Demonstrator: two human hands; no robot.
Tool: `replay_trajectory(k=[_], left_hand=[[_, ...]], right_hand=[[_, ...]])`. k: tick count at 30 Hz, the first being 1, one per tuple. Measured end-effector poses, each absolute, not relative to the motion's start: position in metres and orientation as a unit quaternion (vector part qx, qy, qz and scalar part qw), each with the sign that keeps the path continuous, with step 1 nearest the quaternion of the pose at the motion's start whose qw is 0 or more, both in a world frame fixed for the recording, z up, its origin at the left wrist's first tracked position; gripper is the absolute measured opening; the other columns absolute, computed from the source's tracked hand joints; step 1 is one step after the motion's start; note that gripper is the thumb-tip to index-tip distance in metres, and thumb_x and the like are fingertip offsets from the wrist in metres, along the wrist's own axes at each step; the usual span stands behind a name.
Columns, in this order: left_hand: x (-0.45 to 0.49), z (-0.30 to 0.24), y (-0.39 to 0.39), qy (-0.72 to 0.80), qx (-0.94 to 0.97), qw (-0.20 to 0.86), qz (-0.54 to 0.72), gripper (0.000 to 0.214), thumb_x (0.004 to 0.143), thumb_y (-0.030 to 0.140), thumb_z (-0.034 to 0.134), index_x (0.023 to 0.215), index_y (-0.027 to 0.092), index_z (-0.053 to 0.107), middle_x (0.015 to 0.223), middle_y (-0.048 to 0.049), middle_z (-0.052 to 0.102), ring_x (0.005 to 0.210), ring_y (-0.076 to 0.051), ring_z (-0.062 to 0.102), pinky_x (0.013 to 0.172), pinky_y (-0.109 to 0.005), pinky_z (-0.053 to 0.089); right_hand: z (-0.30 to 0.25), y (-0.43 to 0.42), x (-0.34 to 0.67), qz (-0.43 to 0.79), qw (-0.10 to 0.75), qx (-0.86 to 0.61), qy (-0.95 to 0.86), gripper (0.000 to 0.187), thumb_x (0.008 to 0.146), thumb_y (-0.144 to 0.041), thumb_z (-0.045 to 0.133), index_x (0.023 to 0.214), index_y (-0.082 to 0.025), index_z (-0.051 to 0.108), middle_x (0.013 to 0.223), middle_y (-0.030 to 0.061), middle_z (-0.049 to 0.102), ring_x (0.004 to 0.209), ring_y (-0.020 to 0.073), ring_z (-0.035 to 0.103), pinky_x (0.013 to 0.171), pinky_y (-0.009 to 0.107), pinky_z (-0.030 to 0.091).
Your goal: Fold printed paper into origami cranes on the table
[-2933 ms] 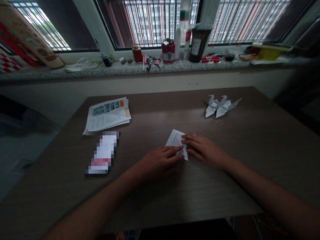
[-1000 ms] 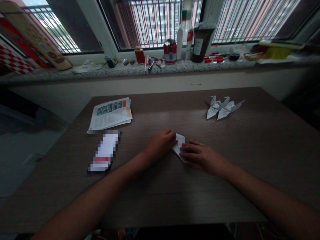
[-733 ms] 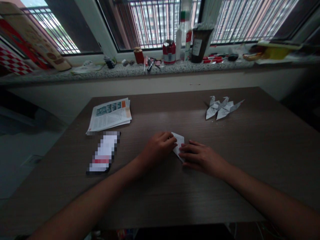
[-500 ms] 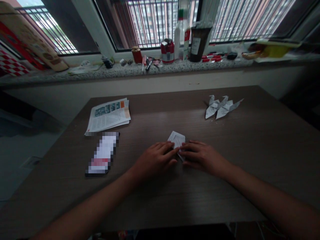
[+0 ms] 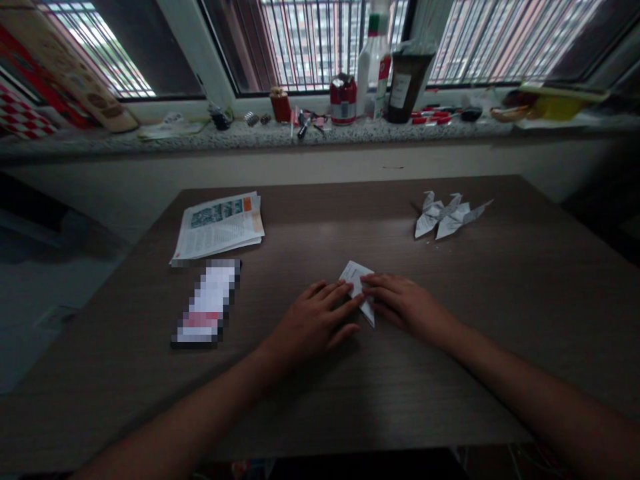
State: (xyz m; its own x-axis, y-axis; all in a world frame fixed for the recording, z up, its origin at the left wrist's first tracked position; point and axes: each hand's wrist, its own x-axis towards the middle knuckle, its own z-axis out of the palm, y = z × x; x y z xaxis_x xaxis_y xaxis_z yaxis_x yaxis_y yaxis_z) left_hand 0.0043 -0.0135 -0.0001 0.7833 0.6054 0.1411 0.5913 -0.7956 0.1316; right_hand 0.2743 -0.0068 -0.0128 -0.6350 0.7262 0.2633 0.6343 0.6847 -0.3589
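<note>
Folded paper: the little white piece [image 5: 355, 273] sat on the tabletop [image 5: 300, 407], right between my two hands, a bit nearer the middle than any edge. Lying flat, pointy at the near end, partly covered.
Left hand: mine [image 5: 310, 320] came in from the left, fingers [image 5: 347, 309] stretched out a little apart with the tips on the paper. Thumb was well off the index finger, so nothing clamped there.
Right hand: this one [image 5: 407, 301] had its fingertips over the right side of the paper. Honestly couldn't tell whether it was pinching an edge or just pressing down.
Done so far: I'd call it partway. The paper was already creased into a small, narrow-ended shape, and two folded paper birds [image 5: 453, 219] stood finished-looking at the far right, just beside each other.
Left to do: my guess is a fair bit on this piece, since nothing stood up from it the way parts of those birds did. No clue how many folds that meant; the hands hid too much.
Far left: printed sheets [image 5: 220, 227] lay in a small stack, apparently unused.
Phone: [image 5: 207, 300] just nearer than the sheets, screen blurred out, neither hand on it.
</note>
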Motion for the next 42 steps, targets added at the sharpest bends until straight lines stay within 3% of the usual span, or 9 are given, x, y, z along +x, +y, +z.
replay_trajectory(k=[10, 19, 26, 32, 39, 42], left_hand=[[0.005, -0.002, -0.013, 0.331, 0.939, 0.053, 0.083, 0.056, 0.11, 0.053, 0.041, 0.162, 0.03, 0.036, 0.163, -0.01, 0.043, 0.15, -0.029, 0.041, 0.121, -0.054, 0.03], [0.0, 0.0, -0.005, 0.313, 0.944, 0.075, 0.075, 0.056, 0.109, 0.051, 0.044, 0.16, 0.029, 0.038, 0.163, -0.0104, 0.043, 0.151, -0.03, 0.04, 0.124, -0.056, 0.026], [-0.011, 0.001, 0.001, 0.265, 0.956, 0.097, 0.079, 0.046, 0.109, 0.042, 0.05, 0.152, 0.026, 0.05, 0.167, -0.009, 0.037, 0.152, -0.029, 0.038, 0.127, -0.052, 0.026], [-0.01, 0.001, -0.005, 0.275, 0.952, 0.105, 0.083, 0.05, 0.108, 0.041, 0.051, 0.155, 0.024, 0.048, 0.161, -0.0099, 0.046, 0.148, -0.03, 0.043, 0.121, -0.048, 0.039], [-0.009, 0.004, -0.012, 0.251, 0.959, 0.108, 0.082, 0.049, 0.109, 0.043, 0.05, 0.155, 0.028, 0.048, 0.166, -0.0118, 0.038, 0.153, -0.032, 0.035, 0.122, -0.051, 0.036], [-0.008, 0.006, -0.015, 0.251, 0.957, 0.123, 0.075, 0.051, 0.109, 0.043, 0.048, 0.158, 0.026, 0.044, 0.163, -0.01, 0.043, 0.152, -0.03, 0.038, 0.123, -0.048, 0.036]], right_hand=[[-0.012, -0.007, 0.276, 0.123, 0.193, -0.385, -0.894, 0.041, 0.103, -0.027, 0.058, 0.144, -0.023, 0.058, 0.147, 0.0103, 0.062, 0.135, 0.027, 0.058, 0.113, 0.051, 0.048], [-0.009, -0.001, 0.275, 0.092, 0.169, -0.361, -0.912, 0.051, 0.105, -0.028, 0.054, 0.155, -0.028, 0.047, 0.153, 0.0066, 0.059, 0.135, 0.0282, 0.056, 0.111, 0.052, 0.048], [-0.006, 0.001, 0.274, 0.072, 0.158, -0.356, -0.918, 0.045, 0.105, -0.03, 0.055, 0.149, -0.025, 0.055, 0.152, 0.0053, 0.059, 0.134, 0.0302, 0.056, 0.11, 0.053, 0.049], [-0.007, 0.001, 0.274, 0.078, 0.155, -0.357, -0.918, 0.045, 0.103, -0.028, 0.057, 0.148, -0.024, 0.056, 0.154, 0.0059, 0.057, 0.135, 0.0297, 0.055, 0.112, 0.052, 0.047], [-0.01, 0.002, 0.274, 0.089, 0.168, -0.357, -0.915, 0.046, 0.103, -0.031, 0.058, 0.149, -0.026, 0.055, 0.153, 0.0057, 0.058, 0.135, 0.0294, 0.054, 0.111, 0.053, 0.046], [-0.008, 0.001, 0.274, 0.092, 0.164, -0.359, -0.914, 0.046, 0.103, -0.03, 0.058, 0.148, -0.025, 0.056, 0.154, 0.0057, 0.058, 0.136, 0.029, 0.054, 0.112, 0.052, 0.046]])
